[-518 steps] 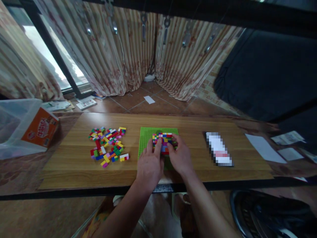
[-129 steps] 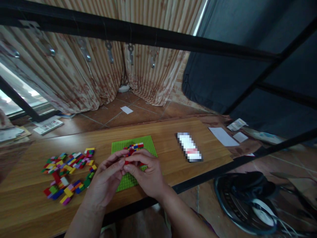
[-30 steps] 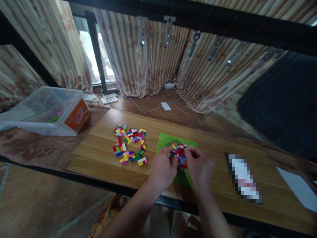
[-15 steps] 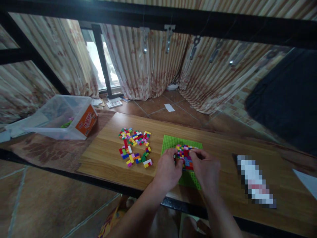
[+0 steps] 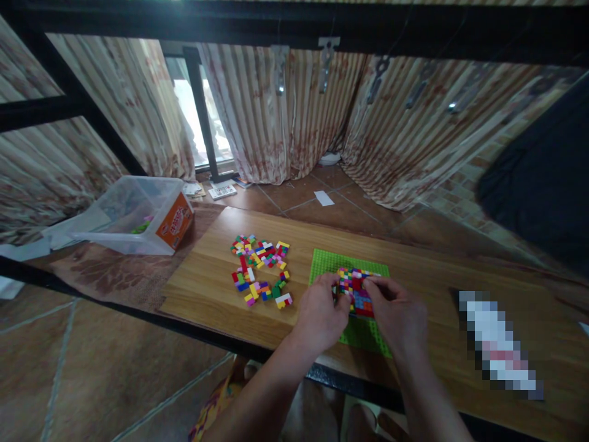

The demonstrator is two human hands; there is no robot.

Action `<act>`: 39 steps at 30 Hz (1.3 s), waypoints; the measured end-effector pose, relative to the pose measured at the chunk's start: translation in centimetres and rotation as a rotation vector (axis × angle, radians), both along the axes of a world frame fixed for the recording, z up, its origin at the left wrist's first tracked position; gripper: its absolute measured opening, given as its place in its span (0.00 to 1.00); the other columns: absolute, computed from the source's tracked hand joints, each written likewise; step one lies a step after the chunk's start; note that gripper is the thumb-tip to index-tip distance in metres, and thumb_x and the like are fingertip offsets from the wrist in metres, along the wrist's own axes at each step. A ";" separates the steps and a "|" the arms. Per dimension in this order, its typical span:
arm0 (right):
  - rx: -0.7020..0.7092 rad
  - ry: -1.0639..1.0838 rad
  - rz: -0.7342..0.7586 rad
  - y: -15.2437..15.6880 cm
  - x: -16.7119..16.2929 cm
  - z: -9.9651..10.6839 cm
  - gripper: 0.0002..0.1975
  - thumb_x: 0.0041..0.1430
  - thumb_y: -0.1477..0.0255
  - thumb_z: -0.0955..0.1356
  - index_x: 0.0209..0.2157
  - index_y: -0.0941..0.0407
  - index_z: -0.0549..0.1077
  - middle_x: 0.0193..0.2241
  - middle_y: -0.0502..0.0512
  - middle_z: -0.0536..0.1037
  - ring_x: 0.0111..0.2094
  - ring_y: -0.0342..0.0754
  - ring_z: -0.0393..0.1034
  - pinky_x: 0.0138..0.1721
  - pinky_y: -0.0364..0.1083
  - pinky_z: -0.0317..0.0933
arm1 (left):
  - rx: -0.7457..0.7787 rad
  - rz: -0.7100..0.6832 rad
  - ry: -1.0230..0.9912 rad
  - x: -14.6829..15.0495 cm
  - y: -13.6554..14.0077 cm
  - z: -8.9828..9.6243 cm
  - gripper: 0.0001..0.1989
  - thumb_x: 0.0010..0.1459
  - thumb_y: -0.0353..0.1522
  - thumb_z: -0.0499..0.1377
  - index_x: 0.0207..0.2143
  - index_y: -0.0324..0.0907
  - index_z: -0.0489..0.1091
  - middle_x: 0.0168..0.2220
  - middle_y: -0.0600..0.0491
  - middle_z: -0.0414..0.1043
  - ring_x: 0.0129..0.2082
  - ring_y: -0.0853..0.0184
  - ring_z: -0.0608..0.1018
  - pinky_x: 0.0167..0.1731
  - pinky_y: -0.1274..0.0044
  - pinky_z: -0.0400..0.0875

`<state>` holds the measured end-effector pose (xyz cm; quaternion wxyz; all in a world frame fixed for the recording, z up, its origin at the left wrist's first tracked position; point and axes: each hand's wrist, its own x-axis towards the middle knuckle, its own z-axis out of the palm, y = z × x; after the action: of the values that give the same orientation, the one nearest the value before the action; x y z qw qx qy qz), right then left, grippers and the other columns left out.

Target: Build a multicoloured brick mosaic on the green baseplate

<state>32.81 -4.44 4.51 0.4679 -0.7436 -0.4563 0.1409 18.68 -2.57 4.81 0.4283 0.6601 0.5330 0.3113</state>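
Note:
A multicoloured build of toy bricks (image 5: pixel 360 288) sits over a green studded baseplate (image 5: pixel 322 263) on the wooden board. My left hand (image 5: pixel 323 312) grips the build's left edge, with the thumb in front. My right hand (image 5: pixel 399 312) is closed in a pinch, its thumb and fingertips at the upper right of the build, by some red bricks. Whatever is between those fingertips is too small to make out. Left of the plate lie loose bricks (image 5: pixel 262 261) in a rough ring, in many colours.
A clear plastic box (image 5: pixel 138 242) with an orange label stands at the left, some green pieces inside. A blurred-out flat object (image 5: pixel 499 347) lies right of the baseplate. The wooden board (image 5: pixel 202 288) rests on a dark-edged table. Dark cloth (image 5: pixel 543 178) hangs at the right.
The view has swung slightly left, so everything sits further right in the picture. Both hands stay at the brick build, with hardly any change in their grip.

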 end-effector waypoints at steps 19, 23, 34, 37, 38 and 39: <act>0.114 -0.068 0.011 0.3 1.7 -1.1 0.19 0.61 0.57 0.65 0.41 0.57 0.79 0.43 0.62 0.78 0.44 0.55 0.73 0.47 0.56 0.66 | -0.001 -0.006 0.032 -0.2 0.1 0.2 0.17 0.59 0.32 0.58 0.51 0.39 0.70 0.48 0.45 0.76 0.46 0.59 0.78 0.48 0.67 0.72; 0.026 0.058 0.022 1.1 1.4 -1.8 0.24 0.59 0.53 0.65 0.44 0.58 0.78 0.43 0.63 0.79 0.42 0.56 0.74 0.46 0.57 0.66 | 0.007 -0.002 0.041 -0.1 0.2 0.3 0.17 0.59 0.32 0.58 0.51 0.39 0.70 0.49 0.45 0.76 0.47 0.58 0.78 0.50 0.66 0.71; 0.021 0.337 -0.033 1.9 0.6 -2.7 0.24 0.48 0.55 0.73 0.43 0.56 0.78 0.36 0.56 0.80 0.33 0.51 0.74 0.39 0.53 0.69 | -0.008 -0.007 0.062 0.0 0.0 0.5 0.18 0.59 0.32 0.58 0.52 0.39 0.70 0.49 0.44 0.76 0.46 0.59 0.78 0.50 0.68 0.71; 0.039 0.353 -0.030 1.9 0.7 -2.9 0.24 0.47 0.55 0.73 0.42 0.56 0.78 0.36 0.56 0.80 0.34 0.51 0.74 0.39 0.52 0.69 | -0.004 -0.003 0.071 0.0 -0.1 0.5 0.17 0.59 0.33 0.58 0.50 0.40 0.71 0.48 0.45 0.76 0.46 0.60 0.78 0.50 0.68 0.71; 0.048 0.347 -0.026 1.9 0.7 -3.0 0.24 0.47 0.54 0.73 0.42 0.56 0.78 0.36 0.56 0.80 0.34 0.51 0.74 0.39 0.52 0.69 | -0.004 -0.003 0.076 0.0 -0.1 0.5 0.16 0.59 0.33 0.58 0.50 0.40 0.71 0.47 0.46 0.77 0.46 0.60 0.78 0.50 0.69 0.71; 0.055 0.338 -0.023 1.9 0.7 -3.1 0.24 0.47 0.54 0.73 0.42 0.56 0.78 0.36 0.56 0.80 0.35 0.51 0.74 0.39 0.52 0.68 | -0.002 -0.003 0.081 0.0 -0.1 0.6 0.16 0.59 0.33 0.58 0.50 0.40 0.71 0.47 0.46 0.77 0.45 0.60 0.78 0.49 0.69 0.72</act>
<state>33.52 -2.53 1.45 0.5598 -0.7014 -0.3663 0.2458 18.70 -2.71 5.37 0.4074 0.6726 0.5492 0.2829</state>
